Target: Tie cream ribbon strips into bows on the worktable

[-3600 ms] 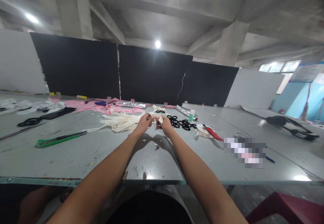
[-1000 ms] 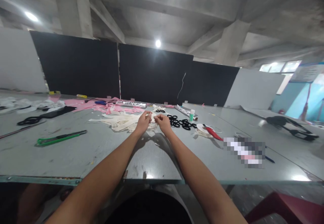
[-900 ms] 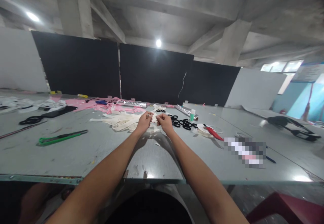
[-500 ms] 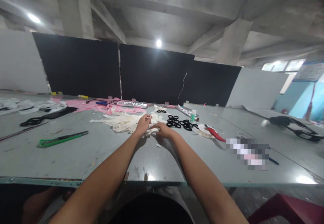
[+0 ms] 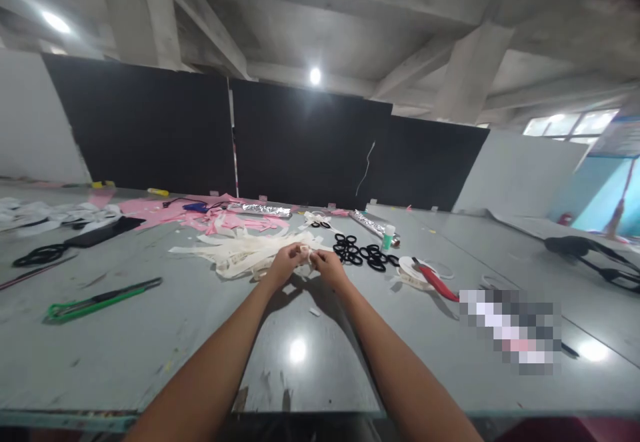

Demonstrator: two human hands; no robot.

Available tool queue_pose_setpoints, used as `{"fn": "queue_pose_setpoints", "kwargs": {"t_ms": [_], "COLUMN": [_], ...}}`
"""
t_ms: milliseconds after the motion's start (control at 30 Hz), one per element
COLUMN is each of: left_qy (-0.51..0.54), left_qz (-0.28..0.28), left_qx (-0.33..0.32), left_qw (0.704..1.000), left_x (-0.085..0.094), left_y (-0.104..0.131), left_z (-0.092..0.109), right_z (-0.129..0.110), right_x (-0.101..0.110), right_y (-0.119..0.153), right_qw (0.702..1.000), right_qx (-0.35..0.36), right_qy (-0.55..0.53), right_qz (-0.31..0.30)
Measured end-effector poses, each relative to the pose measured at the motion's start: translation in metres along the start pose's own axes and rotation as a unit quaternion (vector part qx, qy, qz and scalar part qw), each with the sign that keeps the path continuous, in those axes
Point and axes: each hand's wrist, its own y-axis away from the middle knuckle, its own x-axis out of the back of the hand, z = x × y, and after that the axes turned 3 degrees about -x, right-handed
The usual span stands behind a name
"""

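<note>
Two hands are meeting over the middle of the grey tabletop (image 5: pixel 150 335): the left hand (image 5: pixel 284 265) and the right hand (image 5: pixel 327 267) are both pinching a small pale strip (image 5: pixel 303 253) between their fingertips, thumbs and forefingers closed on it, the two hands almost touching. What the strip is made of is too small to tell.

Lying just beyond the hands, at about eleven o'clock, is a loose heap of similar cream strips (image 5: pixel 240 255). At one o'clock a cluster of black rings (image 5: pixel 361 254) is spreading across the tabletop, with a small green-capped bottle (image 5: pixel 389 237) behind it and a tape roll (image 5: pixel 411 269) with a red-handled tool (image 5: pixel 435 282) at two o'clock. A green cutter (image 5: pixel 95 300) is resting well apart at nine o'clock, and pink scraps (image 5: pixel 165 209) are lying farther back at ten o'clock. A small white scrap (image 5: pixel 315 311) is sitting on the tabletop just below the hands.

As a judgement: the grip is a fingertip one on a very small, thin piece, so the strip could be slipping out or tearing if the hands pull unevenly. Dropped here, it would be landing among the heap and becoming hard to pick out again. A forearm sweeping sideways could also be scattering the rings.
</note>
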Motion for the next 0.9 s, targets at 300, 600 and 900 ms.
{"fn": "queue_pose_setpoints", "kwargs": {"t_ms": [300, 600, 900], "left_qy": [0.025, 0.051, 0.029], "left_qz": [0.034, -0.033, 0.039], "left_qx": [0.006, 0.024, 0.011], "left_qw": [0.999, 0.998, 0.999], "left_x": [-0.004, -0.005, -0.001], "left_y": [0.002, 0.005, 0.006], "left_z": [-0.002, -0.001, -0.006], "right_z": [-0.015, -0.016, -0.016], "right_x": [-0.006, 0.000, 0.003], "right_y": [0.002, 0.012, 0.017], "right_qw": [0.991, 0.999, 1.000], "right_qx": [-0.105, -0.042, -0.013], "right_qy": [-0.081, -0.009, 0.013], "right_qz": [-0.035, -0.005, 0.022]}}
